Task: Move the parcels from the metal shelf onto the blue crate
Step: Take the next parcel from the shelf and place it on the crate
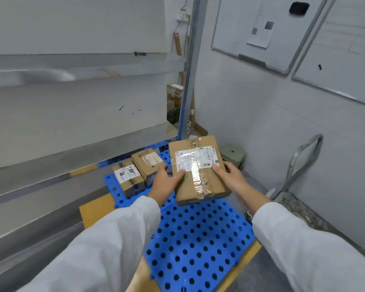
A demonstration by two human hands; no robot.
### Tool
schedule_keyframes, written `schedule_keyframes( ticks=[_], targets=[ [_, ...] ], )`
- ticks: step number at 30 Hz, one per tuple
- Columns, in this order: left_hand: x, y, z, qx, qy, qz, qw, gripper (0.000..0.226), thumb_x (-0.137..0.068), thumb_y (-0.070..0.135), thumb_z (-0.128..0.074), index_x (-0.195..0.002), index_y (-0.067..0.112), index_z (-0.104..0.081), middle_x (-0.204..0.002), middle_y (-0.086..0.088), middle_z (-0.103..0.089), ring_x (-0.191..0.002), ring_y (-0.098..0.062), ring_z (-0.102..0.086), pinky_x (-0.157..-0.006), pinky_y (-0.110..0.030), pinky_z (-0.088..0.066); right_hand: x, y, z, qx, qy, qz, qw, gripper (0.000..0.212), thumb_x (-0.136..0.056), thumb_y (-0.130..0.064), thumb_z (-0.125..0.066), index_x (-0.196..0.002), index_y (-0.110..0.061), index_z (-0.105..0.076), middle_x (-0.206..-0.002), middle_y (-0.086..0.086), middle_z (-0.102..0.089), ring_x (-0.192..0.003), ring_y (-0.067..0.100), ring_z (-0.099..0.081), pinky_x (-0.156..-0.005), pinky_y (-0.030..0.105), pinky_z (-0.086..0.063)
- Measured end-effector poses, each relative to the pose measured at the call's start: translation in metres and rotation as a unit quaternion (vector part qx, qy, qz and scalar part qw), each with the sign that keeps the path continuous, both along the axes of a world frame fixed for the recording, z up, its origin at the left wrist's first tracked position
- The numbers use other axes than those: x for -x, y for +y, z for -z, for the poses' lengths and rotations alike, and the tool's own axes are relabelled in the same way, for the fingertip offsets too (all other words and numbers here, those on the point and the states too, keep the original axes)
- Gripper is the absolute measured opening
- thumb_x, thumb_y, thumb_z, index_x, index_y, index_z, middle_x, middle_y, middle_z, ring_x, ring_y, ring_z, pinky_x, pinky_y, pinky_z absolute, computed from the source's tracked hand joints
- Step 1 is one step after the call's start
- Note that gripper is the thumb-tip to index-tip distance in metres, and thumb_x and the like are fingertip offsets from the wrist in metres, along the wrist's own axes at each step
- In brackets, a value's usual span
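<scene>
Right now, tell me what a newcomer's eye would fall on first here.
First, the large taped parcel in the middle, gripped at its sides by the left hand and the right hand. Under it spreads the bright blue crate, dotted with round holes. A small parcel and a slightly bigger parcel sit side by side at its far left edge, next to the metal shelf.

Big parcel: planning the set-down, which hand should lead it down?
Right hand, probably: nothing crowds its side; the left hand, also gripping the big parcel, sits beside the small parcels on the blue crate.
</scene>
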State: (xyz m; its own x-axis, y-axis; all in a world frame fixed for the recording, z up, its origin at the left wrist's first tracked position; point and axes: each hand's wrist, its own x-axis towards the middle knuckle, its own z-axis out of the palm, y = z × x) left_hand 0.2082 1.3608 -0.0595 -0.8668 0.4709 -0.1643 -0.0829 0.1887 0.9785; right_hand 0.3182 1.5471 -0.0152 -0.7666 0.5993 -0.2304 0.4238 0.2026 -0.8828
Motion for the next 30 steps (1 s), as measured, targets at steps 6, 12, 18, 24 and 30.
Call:
schedule_keyframes(
  ticks=[6, 12, 18, 24, 30],
  targets=[
    [0.032, 0.019, 0.015, 0.017, 0.003, -0.051, 0.999, 0.051, -0.088, 0.038, -0.07, -0.127, 0.013, -0.048, -0.12, 0.002, -0.059, -0.103, -0.01, -0.058, -0.08, -0.019, -0.046, 0.052, 0.029, 0.023, 0.011, -0.021, -0.049, 0.999, 0.057, -0.093, -0.048, -0.056, -0.142, -0.021, -0.043, -0.129, 0.003, -0.059, -0.097, 0.012, -0.062, -0.064, 0.021, -0.048],
    [0.074, 0.05, 0.027, 0.055, 0.014, -0.111, 0.992, 0.048, -0.089, 0.036, -0.069, -0.125, 0.009, -0.051, -0.118, 0.0, -0.059, -0.094, -0.003, -0.059, -0.067, -0.015, -0.049, 0.128, 0.071, 0.047, 0.013, -0.025, -0.097, 0.995, 0.054, -0.094, -0.046, -0.056, -0.14, -0.021, -0.045, -0.127, 0.003, -0.061, -0.102, 0.017, -0.062, -0.075, 0.027, -0.051],
    [0.109, 0.094, 0.04, 0.085, -0.012, -0.197, 0.977, 0.047, -0.088, 0.037, -0.068, -0.125, 0.011, -0.054, -0.123, -0.004, -0.058, -0.106, -0.017, -0.06, -0.091, -0.042, -0.055, 0.197, 0.115, 0.075, 0.022, -0.036, -0.168, 0.985, 0.048, -0.094, -0.048, -0.054, -0.135, -0.023, -0.05, -0.11, -0.006, -0.062, -0.084, 0.003, -0.059, -0.066, 0.023, -0.046],
    [0.153, 0.128, 0.058, 0.118, -0.015, -0.271, 0.955, 0.031, -0.087, 0.03, -0.071, -0.109, 0.025, -0.05, -0.107, 0.005, -0.062, -0.091, -0.009, -0.059, -0.084, -0.031, -0.051, 0.258, 0.143, 0.111, 0.075, -0.049, -0.209, 0.974, 0.045, -0.093, -0.05, -0.055, -0.132, -0.027, -0.05, -0.098, -0.017, -0.062, -0.082, 0.0, -0.061, -0.061, 0.02, -0.044],
    [0.174, 0.133, 0.098, 0.299, -0.036, -0.267, 0.916, 0.053, -0.086, 0.046, -0.066, -0.127, 0.015, -0.054, -0.125, -0.005, -0.055, -0.114, -0.025, -0.052, -0.095, -0.047, -0.051, 0.288, 0.15, 0.153, 0.101, -0.088, -0.242, 0.961, 0.048, -0.089, -0.049, -0.061, -0.131, -0.028, -0.051, -0.095, -0.016, -0.061, -0.085, 0.006, -0.063, -0.065, 0.024, -0.049]
  ],
)
